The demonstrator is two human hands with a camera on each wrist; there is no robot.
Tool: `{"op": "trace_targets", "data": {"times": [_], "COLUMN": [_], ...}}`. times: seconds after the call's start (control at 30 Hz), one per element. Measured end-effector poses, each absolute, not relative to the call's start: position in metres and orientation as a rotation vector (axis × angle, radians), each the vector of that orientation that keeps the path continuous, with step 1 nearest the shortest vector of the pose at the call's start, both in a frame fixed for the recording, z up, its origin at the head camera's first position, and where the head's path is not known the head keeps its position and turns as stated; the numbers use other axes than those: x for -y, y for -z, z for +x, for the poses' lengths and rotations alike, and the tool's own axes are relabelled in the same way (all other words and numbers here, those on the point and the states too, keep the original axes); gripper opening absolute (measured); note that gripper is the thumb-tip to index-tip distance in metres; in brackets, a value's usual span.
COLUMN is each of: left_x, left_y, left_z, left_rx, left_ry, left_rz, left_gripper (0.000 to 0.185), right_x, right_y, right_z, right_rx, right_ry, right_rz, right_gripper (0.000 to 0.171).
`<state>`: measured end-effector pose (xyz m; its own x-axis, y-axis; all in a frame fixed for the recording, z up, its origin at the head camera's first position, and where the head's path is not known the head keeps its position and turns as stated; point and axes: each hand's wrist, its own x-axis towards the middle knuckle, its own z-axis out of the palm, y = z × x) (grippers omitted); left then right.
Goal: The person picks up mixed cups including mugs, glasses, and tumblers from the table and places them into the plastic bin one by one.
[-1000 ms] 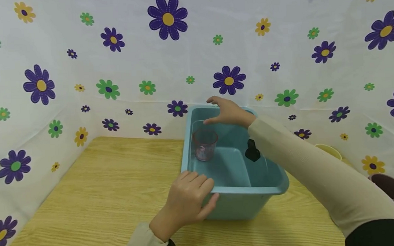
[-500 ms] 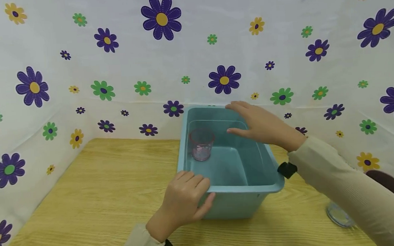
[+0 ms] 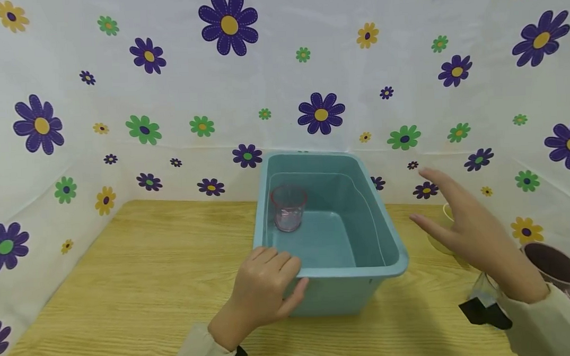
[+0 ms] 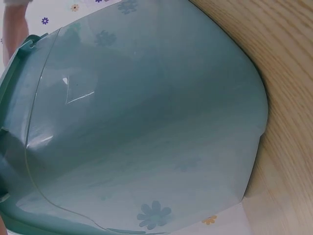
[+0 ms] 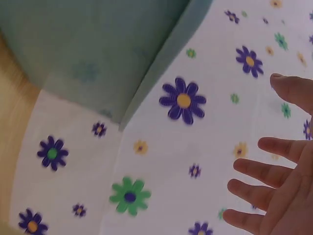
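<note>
A blue-green plastic tub stands on the wooden table, its near rim held by my left hand with fingers curled over the edge and thumb on the outer wall. Inside the tub, toward the back left, a pink see-through cup stands upright. My right hand is in the air right of the tub, fingers and thumb spread, holding nothing. In the right wrist view its fingers are straight and apart. The left wrist view is mostly the tub's outer wall.
Past the right hand are a yellow cup, partly hidden, and a dark-mouthed pinkish cup. A clear glass is partly covered by the right wrist. Flower-print sheeting closes off the back and sides of the table.
My right hand has moved from above the tub, over the pink cup, out to the right beyond the rim. The left hand keeps its grip on the tub. The head view has turned slightly right.
</note>
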<state>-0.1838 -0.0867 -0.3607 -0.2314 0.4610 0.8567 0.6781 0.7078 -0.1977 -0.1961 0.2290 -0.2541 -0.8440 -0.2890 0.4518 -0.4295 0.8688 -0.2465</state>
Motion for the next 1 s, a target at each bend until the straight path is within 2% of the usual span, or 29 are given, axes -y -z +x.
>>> {"op": "trace_targets", "data": {"times": [0.33,0.53,0.8,1.0], "left_x": [0.087,0.086,0.084,0.082], "left_y": [0.360,0.359,0.360,0.362], "left_z": [-0.185,-0.185,-0.184,-0.185], "left_rx": [1.863,1.860,1.855,1.878], "left_ry": [0.254,0.268,0.280,0.286], "left_rz": [-0.880,-0.870,-0.870,-0.872], "left_gripper": [0.041,0.041,0.041,0.042], "right_x": [-0.293,-0.330,-0.387,-0.387], "right_y": [0.308,0.340,0.410,0.421], "right_z": [-0.166,-0.163,-0.165,-0.154], "right_rx": [2.404,2.350,2.193,2.101], "right_ry": [-0.738,-0.913,-1.221,-1.423], "right_rz": [0.074,-0.223,-0.297,-0.452], "right_gripper": [0.081,0.077,0.081,0.082]}}
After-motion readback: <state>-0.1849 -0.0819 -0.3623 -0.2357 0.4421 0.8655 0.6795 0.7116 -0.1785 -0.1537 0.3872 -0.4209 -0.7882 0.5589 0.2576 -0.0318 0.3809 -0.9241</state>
